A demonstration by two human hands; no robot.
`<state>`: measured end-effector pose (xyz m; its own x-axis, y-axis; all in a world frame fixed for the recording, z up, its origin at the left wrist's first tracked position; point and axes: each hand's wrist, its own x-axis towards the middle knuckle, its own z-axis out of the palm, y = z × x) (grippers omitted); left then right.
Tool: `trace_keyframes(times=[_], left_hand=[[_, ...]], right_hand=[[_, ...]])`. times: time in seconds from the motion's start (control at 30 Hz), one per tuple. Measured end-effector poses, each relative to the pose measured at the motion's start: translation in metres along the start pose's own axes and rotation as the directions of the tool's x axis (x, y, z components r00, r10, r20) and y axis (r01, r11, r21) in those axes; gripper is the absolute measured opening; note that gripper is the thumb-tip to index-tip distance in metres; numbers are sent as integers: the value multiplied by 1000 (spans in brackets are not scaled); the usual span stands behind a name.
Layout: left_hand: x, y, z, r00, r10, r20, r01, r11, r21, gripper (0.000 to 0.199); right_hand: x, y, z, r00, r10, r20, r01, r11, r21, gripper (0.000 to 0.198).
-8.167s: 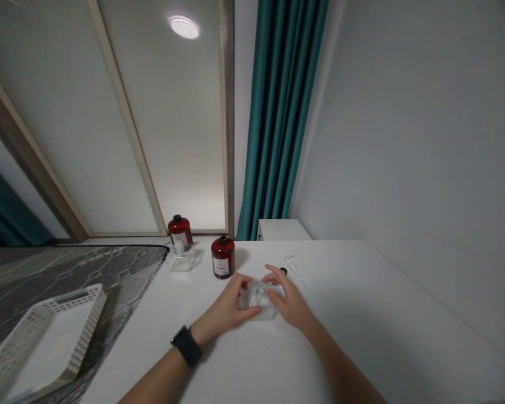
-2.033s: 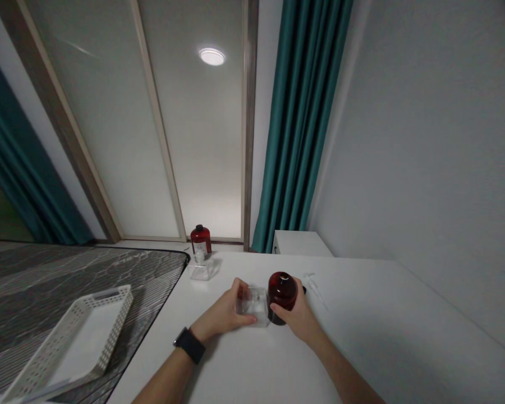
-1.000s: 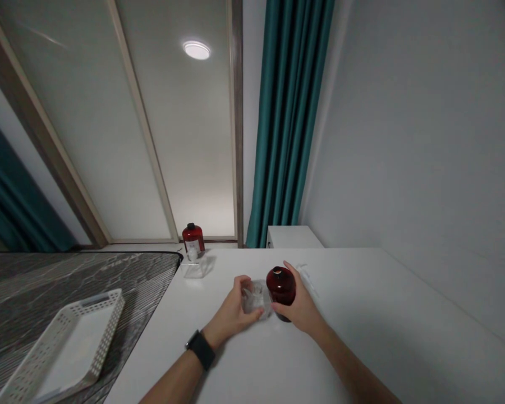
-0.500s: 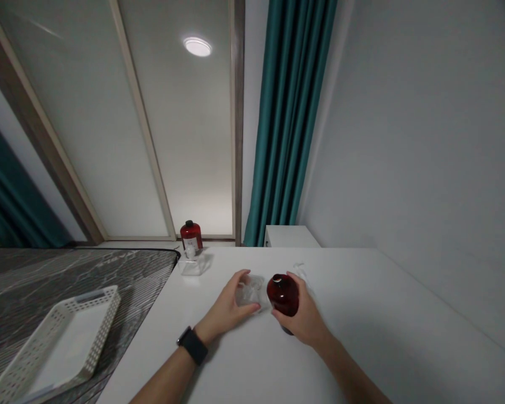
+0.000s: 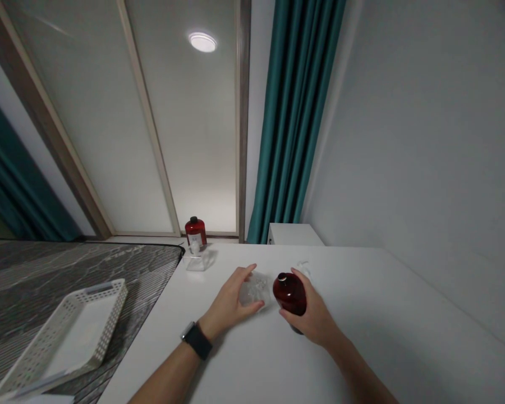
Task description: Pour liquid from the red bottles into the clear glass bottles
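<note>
My left hand (image 5: 232, 297), with a dark watch on its wrist, curves its thumb and fingers around a clear container (image 5: 256, 289) on the white table. To its right, my right hand (image 5: 313, 315) grips a dark red bottle (image 5: 291, 294) by its side. The bottle leans, its uncapped mouth tipped up and toward the left. A small dark shape shows under the bottle; I cannot tell what it is. Behind the bottle and the right fingers, a small clear item (image 5: 303, 268) lies on the table, partly hidden.
A second red bottle (image 5: 196, 230) with a black cap stands at the table's far left corner, beside a clear tray (image 5: 196, 262) holding a small whitish item. A white perforated basket (image 5: 105, 331) rests on a grey patterned surface (image 5: 33, 286) to the left. Behind the table is a white cabinet (image 5: 297, 233).
The whole view has shifted slightly, so things appear a little further right. The dark red bottle leans a bit more to the left. Both hands stay in nearly the same places.
</note>
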<state>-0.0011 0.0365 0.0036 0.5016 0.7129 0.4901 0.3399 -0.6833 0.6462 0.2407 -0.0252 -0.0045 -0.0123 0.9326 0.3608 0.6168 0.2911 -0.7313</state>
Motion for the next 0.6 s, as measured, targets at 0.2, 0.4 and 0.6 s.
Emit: trace_keyframes(times=[0.2,0.4,0.6], left_hand=[[2,6,-4,991,133,-12,-132,987,89,71],[1,4,-2,987,157,22,-158,971,177,73],[-1,5,1,985,171,-9,-164,957,240,78]], right_hand=[[1,-2,-6,994,-100,47,104,990,-92,90],[0,1,-11,989,-103,108,117,985,-129,95],[-1,0,-11,990,-81,118,95,989,-116,94]])
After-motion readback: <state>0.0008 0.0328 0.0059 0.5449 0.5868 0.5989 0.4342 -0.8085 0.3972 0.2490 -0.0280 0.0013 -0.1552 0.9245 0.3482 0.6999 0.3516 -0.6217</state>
